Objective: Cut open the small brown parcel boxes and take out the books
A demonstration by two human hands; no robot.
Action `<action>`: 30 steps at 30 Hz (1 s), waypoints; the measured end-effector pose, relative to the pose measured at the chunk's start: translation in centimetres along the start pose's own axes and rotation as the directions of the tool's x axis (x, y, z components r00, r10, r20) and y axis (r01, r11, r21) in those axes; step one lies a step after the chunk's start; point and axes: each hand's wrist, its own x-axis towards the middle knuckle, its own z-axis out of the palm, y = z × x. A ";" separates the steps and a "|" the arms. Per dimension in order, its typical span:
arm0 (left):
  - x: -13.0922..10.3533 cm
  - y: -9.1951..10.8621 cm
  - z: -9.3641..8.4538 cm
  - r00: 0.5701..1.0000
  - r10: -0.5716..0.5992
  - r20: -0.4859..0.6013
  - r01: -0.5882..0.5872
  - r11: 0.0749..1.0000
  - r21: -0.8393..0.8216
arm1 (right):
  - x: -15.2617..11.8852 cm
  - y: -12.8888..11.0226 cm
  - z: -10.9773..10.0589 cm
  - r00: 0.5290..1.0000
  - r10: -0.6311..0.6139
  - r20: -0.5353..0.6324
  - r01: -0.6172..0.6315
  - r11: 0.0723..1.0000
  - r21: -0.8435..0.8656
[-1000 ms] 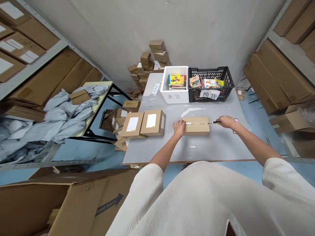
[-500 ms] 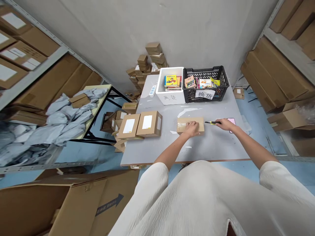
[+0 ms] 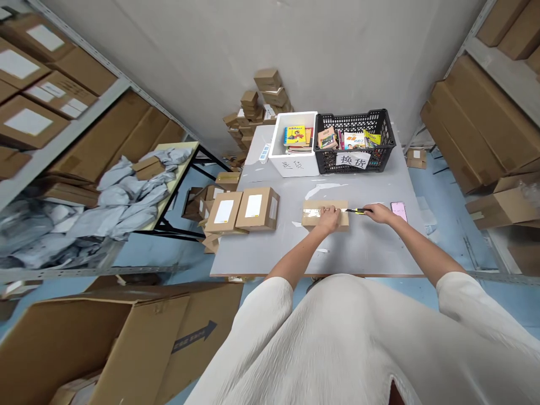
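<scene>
A small brown box (image 3: 311, 220) with shiny tape along its top lies on the grey table (image 3: 261, 253). My left hand (image 3: 330, 218) rests on the top of this box, its fingers bent against the cardboard; how far apart they are is hard to make out. Just right of the box, my right hand (image 3: 377, 213) grips a black and yellow utility knife (image 3: 358, 211). The knife points left, with its tip at the box's right edge. A phone (image 3: 399, 211) with a pink screen lies right of my right hand.
Left on the table stand two labelled boxes (image 3: 255, 210). Behind are a white bin (image 3: 294, 166) and a black crate (image 3: 382, 161), both holding books. Grey parcels (image 3: 126, 197) cover a side table at left. A large open carton (image 3: 160, 337) stands at the lower left.
My right hand has moved left with the knife, bringing the tip to the box's right edge. More of the phone shows. My left hand stays on the box, and the view has shifted slightly.
</scene>
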 end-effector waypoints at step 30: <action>-1.0 0.8 -0.8 0.995 -0.087 0.047 0.084 0.994 0.065 | 2.0 1.3 3.6 0.979 -0.098 0.181 -0.036 0.787 0.616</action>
